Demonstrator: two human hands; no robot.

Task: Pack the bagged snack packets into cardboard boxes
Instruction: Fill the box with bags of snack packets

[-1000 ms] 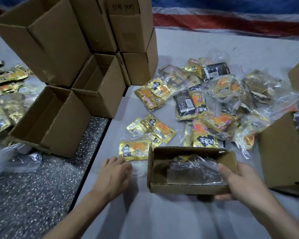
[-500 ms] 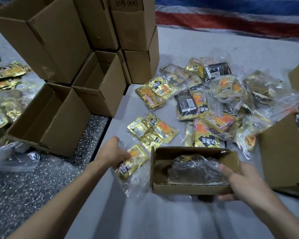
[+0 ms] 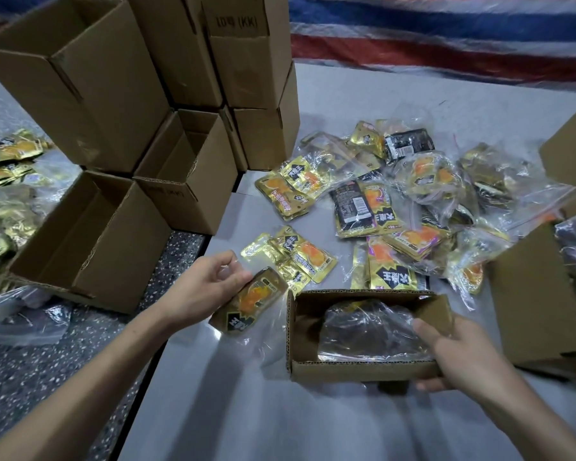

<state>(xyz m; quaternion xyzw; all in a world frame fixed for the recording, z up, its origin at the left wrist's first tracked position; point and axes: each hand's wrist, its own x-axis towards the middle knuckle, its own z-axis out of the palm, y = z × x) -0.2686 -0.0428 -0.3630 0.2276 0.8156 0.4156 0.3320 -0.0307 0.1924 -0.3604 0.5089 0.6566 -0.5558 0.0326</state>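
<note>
Packing early: left hand [image 3: 200, 291] grips gold snack bag [image 3: 246, 307]; right hand [image 3: 459, 357] clasps small box [image 3: 363, 369], clear bag [image 3: 366, 331] inside; pile [image 3: 423, 174] unpacked.

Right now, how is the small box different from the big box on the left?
The small box opens upward; the big box lies on its side. The small box holds a clear bag; the big box looks empty. The right hand holds the small box; no hand touches the big box. Both are brown cardboard.
</note>
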